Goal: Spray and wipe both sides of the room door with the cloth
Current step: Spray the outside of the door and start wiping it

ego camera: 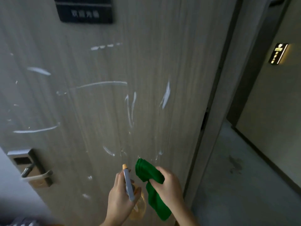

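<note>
Holding a spray bottle [130, 190] in the left hand [119, 197], nozzle aimed at the door [97, 98]; bunching the green cloth [151, 181] in the right hand [167, 185], just short of the wood. Risking dried-on white foam streaks [104, 84] if wiping lags, and drips toward the lever handle [36, 175]. Standing in a dim corridor, dark door sign [84, 10] overhead, lit plaque [278, 53] glowing beside a neighbouring doorway, grey floor [228, 176] stained
</note>
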The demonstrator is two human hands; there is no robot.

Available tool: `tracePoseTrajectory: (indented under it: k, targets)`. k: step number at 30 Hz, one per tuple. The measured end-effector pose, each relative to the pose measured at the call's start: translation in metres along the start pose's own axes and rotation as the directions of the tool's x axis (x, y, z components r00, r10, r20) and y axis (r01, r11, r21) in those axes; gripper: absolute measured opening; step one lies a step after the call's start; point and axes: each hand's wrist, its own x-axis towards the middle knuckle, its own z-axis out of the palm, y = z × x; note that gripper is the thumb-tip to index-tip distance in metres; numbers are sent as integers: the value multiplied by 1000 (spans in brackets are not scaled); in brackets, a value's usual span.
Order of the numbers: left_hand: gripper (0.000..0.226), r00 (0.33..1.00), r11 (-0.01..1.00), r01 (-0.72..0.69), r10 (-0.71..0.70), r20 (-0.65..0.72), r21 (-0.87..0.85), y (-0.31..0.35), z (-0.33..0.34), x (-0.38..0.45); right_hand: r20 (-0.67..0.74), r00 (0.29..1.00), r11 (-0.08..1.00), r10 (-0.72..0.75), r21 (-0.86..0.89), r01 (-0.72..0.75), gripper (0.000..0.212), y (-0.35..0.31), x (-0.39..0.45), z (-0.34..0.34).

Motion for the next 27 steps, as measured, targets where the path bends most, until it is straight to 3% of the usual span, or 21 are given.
tracePoseTrajectory:
  k: [6, 11, 15, 20, 23, 27]
  targets:
    - [70, 993, 993, -118, 118, 0, -24, 42, 2, 37, -74, 997, 1000, -7, 24, 9, 27, -19, 24, -44]
    - [64, 981, 980, -186, 189, 41, -64, 90, -15, 71, -317, 940, 992, -126, -33, 122, 29, -55, 54, -80]
    - [54, 958, 958, -285, 286, 32, -32, 119, -23, 94, -549, 816, 983, -180, -69, 170, 29, -73, 79, -124]
    - [51, 958, 957, -286, 287, 9, -39, 148, -23, 112, -768, 606, 978, -205, -140, 153, 28, -85, 123, -193]
    - [45, 964, 964, -263, 264, 31, -31, 161, -17, 124, -816, 533, 974, -226, -185, 130, 31, -96, 161, -218]
    - [44, 967, 969, -242, 246, 69, -52, 169, -1, 140, -807, 428, 914, -406, -358, 190, 35, -95, 206, -222]
